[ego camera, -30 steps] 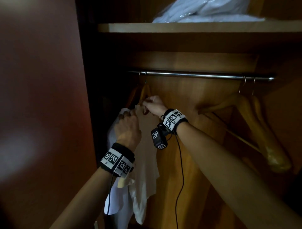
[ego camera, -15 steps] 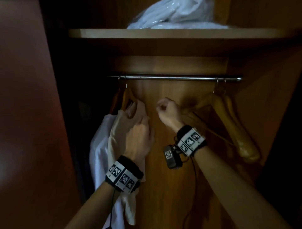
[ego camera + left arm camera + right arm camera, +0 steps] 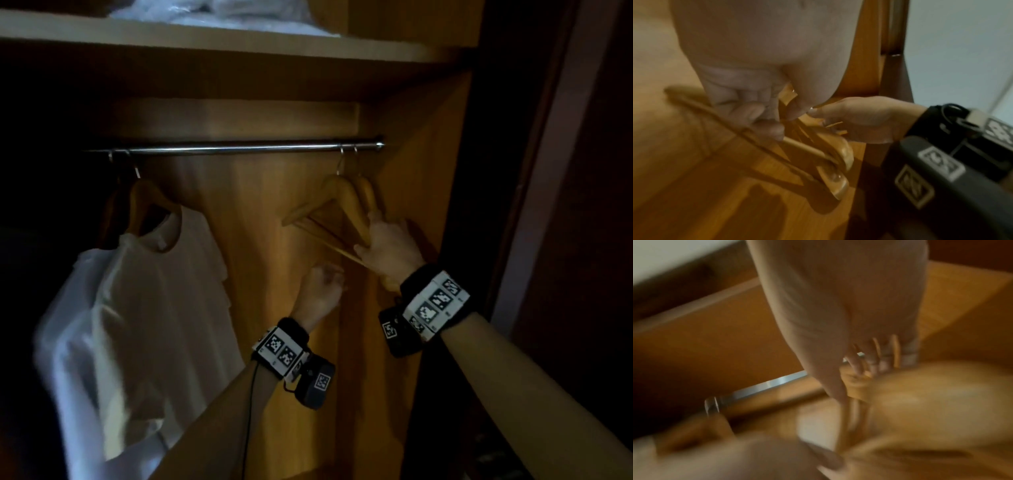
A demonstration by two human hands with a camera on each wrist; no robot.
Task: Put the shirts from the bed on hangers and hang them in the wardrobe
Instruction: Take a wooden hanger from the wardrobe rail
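Both hands have left the white shirt (image 3: 164, 308), hanging at the left, for the bare hangers (image 3: 342, 205) at right. The right hand (image 3: 390, 250) grips one; the left hand (image 3: 322, 291) curls under its bar. Lift the hook straight off the rail (image 3: 239, 148)

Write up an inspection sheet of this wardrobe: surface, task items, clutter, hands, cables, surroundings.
Surface: metal rail under a wooden shelf.
Job's things: white shirt hangs on a wooden hanger at the rail's left end; two empty wooden hangers hang at the right end.
Clutter: pale bundle on the shelf, blurred.
Hands: right hand grips the empty hangers; left hand is curled just below them, contact unclear.
Cables: black cable runs down the left forearm.
Surroundings: dark wardrobe door at right.
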